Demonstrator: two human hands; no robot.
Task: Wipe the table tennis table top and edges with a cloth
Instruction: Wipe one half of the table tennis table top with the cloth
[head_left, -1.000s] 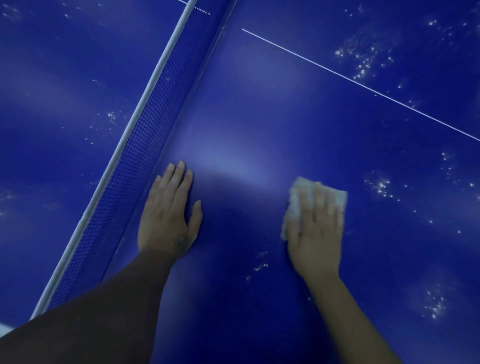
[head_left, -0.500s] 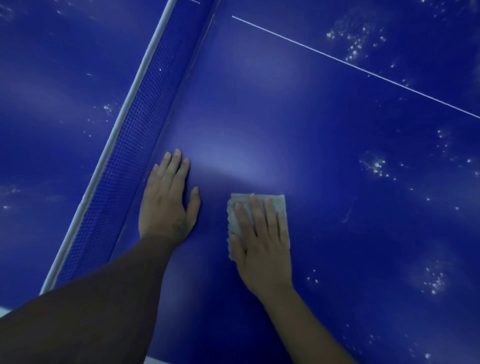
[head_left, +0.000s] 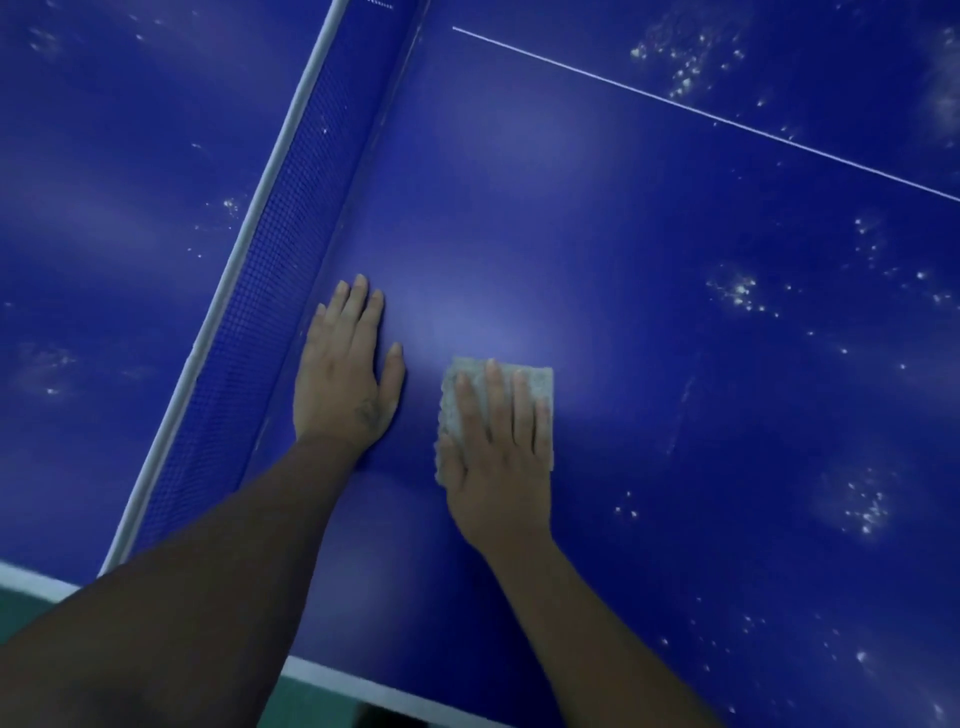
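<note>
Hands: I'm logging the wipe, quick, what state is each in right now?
Left hand: open, flat on the blue table tennis table top, holding nothing.
Right hand: open, straight fingers pressing the pale rectangular cloth flat.

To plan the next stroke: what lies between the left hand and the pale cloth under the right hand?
Only a narrow bare strip of blue table tennis table top, in the head view.
</note>
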